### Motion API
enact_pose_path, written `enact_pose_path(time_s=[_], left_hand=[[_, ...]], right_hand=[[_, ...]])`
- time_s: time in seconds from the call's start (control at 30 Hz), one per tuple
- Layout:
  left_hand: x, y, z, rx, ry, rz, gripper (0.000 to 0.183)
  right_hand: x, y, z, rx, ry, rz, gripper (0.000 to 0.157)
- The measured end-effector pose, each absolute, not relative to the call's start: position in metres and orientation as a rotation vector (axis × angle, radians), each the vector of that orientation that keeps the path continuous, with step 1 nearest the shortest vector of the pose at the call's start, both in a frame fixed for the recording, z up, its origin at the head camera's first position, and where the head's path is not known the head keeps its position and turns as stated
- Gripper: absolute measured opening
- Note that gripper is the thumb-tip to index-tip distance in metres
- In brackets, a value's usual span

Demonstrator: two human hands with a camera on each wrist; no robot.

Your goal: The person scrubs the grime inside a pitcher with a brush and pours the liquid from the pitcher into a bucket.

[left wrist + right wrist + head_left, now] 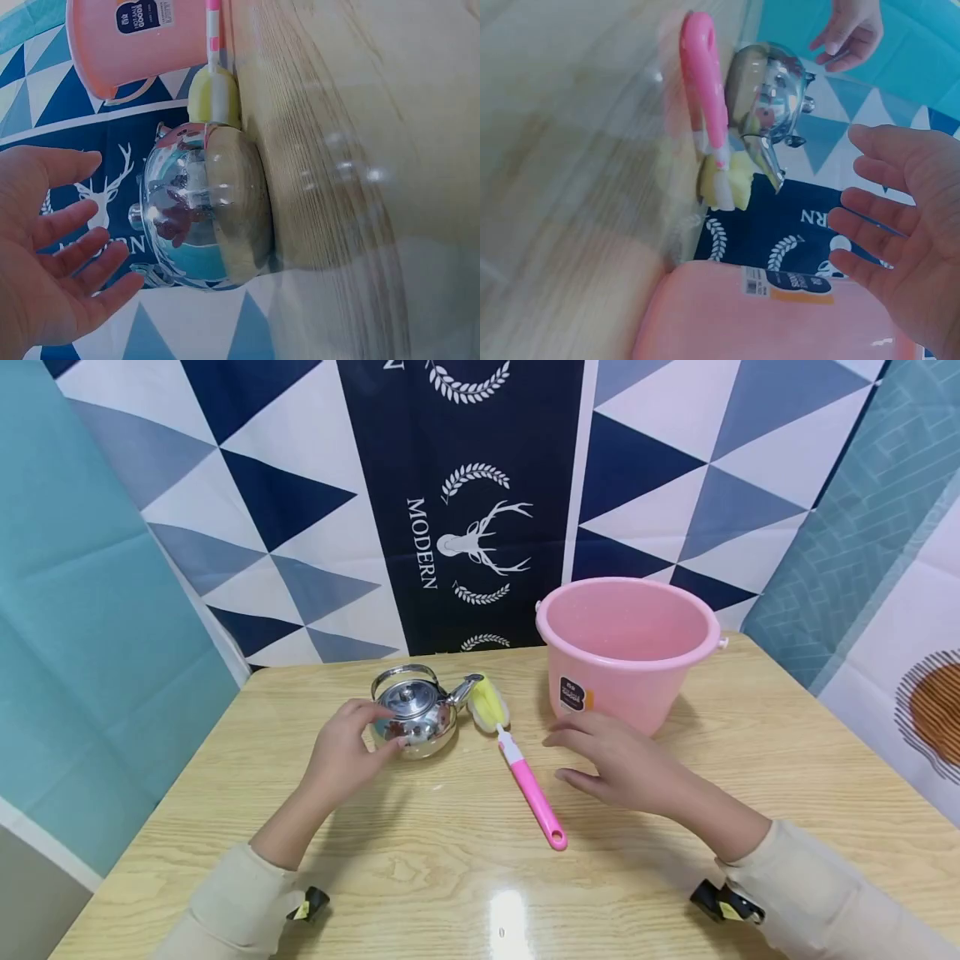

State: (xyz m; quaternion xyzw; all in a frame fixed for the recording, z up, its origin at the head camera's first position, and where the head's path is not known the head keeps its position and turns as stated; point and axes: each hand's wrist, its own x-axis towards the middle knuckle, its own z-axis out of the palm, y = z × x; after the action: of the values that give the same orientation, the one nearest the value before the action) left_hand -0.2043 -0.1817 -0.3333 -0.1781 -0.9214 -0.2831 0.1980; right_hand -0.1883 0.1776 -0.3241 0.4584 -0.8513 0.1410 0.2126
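Note:
A shiny steel teapot (420, 727) with a lid, a hoop handle and a spout pointing right stands at the back left of the table. My left hand (347, 745) is beside it, fingers relaxed and apart, holding nothing; in the left wrist view a gap shows between fingertips and pot. Right of the spout lies a sponge brush (529, 789) with a yellow-and-white head and pink handle. My right hand (611, 762) hovers between the brush and a pink bucket (630, 685), its fingers spread and empty. The right wrist view shows the palm (930, 232) facing the teapot.
The wood-grain table (420, 877) reaches back to a patterned cloth backdrop (480, 485) with triangles and a deer head. A teal cloth (82, 610) hangs along the left side. The bucket bears a dark label (572, 693) on its front.

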Motion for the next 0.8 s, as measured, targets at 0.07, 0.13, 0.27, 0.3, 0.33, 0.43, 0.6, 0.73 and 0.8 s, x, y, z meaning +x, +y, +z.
enact_pose_path(time_s=[0.07, 0.13, 0.27, 0.3, 0.33, 0.43, 0.6, 0.73, 0.8], left_hand=[[-0.205, -0.182, -0.334, -0.461, -2.577, -0.832, 0.034], [-0.206, -0.182, -0.335, -0.43, -2.588, -0.851, 0.035], [-0.208, -0.182, -0.336, -0.39, -2.615, -0.863, 0.042], [-0.208, -0.182, -0.336, -0.383, -2.625, -0.867, 0.044], [-0.208, -0.182, -0.336, -0.375, -2.635, -0.875, 0.046], [-0.208, -0.182, -0.336, -0.335, -2.669, -0.925, 0.051], [-0.211, -0.183, -0.336, -0.219, -2.702, -1.052, 0.06], [-0.214, -0.183, -0.336, -0.172, -2.685, -1.165, 0.061], [-0.215, -0.184, -0.337, -0.15, -2.681, -1.201, 0.061]], right_hand=[[-0.191, 0.175, -0.323, 1.292, -2.326, 0.397, 0.038], [-0.194, 0.172, -0.322, 1.301, -2.305, 0.397, 0.037], [-0.197, 0.168, -0.318, 1.307, -2.311, 0.407, 0.034], [-0.198, 0.167, -0.317, 1.307, -2.318, 0.411, 0.034], [-0.198, 0.166, -0.316, 1.309, -2.325, 0.416, 0.034], [-0.199, 0.163, -0.314, 1.314, -2.332, 0.42, 0.033], [-0.203, 0.157, -0.31, 1.337, -2.331, 0.416, 0.033], [-0.206, 0.153, -0.306, 1.36, -2.333, 0.389, 0.033], [-0.207, 0.15, -0.304, 1.375, -2.332, 0.372, 0.032]])
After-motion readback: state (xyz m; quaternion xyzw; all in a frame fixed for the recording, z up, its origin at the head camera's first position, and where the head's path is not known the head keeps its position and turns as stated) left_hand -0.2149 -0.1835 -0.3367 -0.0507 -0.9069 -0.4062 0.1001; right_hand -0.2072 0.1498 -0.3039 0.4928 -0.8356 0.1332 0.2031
